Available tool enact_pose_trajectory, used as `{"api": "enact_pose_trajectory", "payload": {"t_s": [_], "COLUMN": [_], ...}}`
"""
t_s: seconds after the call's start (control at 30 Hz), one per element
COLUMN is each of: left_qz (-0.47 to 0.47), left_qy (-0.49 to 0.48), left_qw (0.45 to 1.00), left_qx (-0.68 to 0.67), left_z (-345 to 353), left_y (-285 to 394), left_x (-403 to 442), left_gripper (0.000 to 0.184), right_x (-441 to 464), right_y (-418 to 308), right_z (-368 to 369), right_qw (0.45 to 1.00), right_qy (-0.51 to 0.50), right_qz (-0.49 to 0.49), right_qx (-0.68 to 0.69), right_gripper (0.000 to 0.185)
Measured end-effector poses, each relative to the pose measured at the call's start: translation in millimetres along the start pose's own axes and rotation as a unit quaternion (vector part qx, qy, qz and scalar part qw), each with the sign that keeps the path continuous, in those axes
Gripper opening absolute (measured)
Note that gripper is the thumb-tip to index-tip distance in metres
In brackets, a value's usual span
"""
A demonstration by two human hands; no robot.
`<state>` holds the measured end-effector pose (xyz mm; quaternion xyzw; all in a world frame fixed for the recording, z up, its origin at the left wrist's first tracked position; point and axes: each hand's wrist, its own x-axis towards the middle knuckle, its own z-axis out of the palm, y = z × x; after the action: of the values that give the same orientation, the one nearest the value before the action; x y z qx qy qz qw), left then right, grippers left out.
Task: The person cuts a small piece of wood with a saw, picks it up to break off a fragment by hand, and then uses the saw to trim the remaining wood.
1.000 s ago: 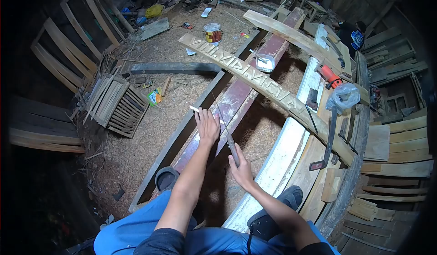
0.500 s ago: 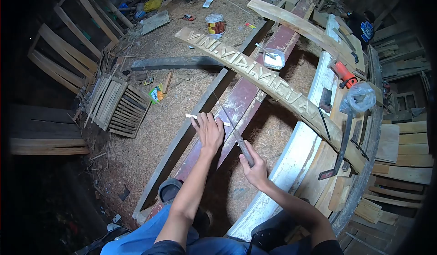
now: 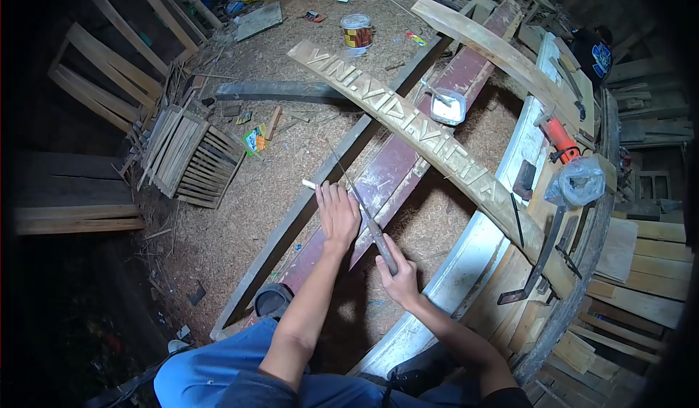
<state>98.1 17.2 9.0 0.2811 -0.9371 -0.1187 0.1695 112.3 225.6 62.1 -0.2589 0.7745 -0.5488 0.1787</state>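
Note:
My left hand (image 3: 338, 215) presses down, fingers stretched and close together, on a thin pale wood strip (image 3: 309, 184) lying across the reddish plank (image 3: 382, 168). Most of the strip is hidden under the fingers; its left end pokes out. In my right hand (image 3: 399, 277) is the brown handle of a long hand saw (image 3: 380, 244), fingers wrapped round it. The narrow blade, seen nearly edge-on, slants up and left past my left fingertips over the strip. Whether its teeth touch the wood I cannot tell.
Across the plank lies a board with raised letters (image 3: 393, 106), beside a white tub (image 3: 448, 107). To the right are an orange power tool (image 3: 559, 137), a plastic bag (image 3: 580, 181) and a white-painted beam (image 3: 470, 251). A paint can (image 3: 357, 32) stands on the sawdust-covered ground.
My right hand and the saw have shifted slightly back toward me and left against the plank. My left hand stays on the strip. The whole view has tilted a little.

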Motion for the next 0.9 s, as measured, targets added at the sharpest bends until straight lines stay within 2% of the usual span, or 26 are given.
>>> {"api": "enact_pose_trajectory", "payload": {"t_s": [0.13, 0.43, 0.57, 0.67, 0.77, 0.9], "left_qz": [0.0, -0.001, 0.008, -0.01, -0.008, -0.003], "left_qy": [-0.001, -0.071, -0.031, -0.055, -0.037, -0.033], "left_qw": [1.0, 0.997, 0.999, 0.998, 0.999, 0.999], "left_qx": [0.017, 0.029, 0.019, 0.019, 0.014, 0.008], "left_z": [0, -5, -2, -7, -6, -5], "left_y": [2, 1, 1, 5, 4, 4], "left_x": [2, 7, 6, 7, 7, 7], "left_gripper": [0.039, 0.036, 0.031, 0.028, 0.027, 0.027], "right_x": [-4, 1, 0, -2, 0, 2], "right_y": [10, 3, 8, 15, 14, 10], "right_z": [13, 7, 10, 15, 12, 8], "right_qw": [1.0, 0.999, 0.999, 0.997, 0.996, 0.998], "right_qy": [0.018, 0.01, 0.027, 0.052, 0.06, 0.055], "right_qz": [-0.021, 0.01, -0.013, -0.043, -0.05, -0.016], "right_qx": [-0.002, -0.036, -0.046, -0.047, -0.036, -0.039], "right_gripper": [0.055, 0.056, 0.056, 0.055, 0.054, 0.053]}}
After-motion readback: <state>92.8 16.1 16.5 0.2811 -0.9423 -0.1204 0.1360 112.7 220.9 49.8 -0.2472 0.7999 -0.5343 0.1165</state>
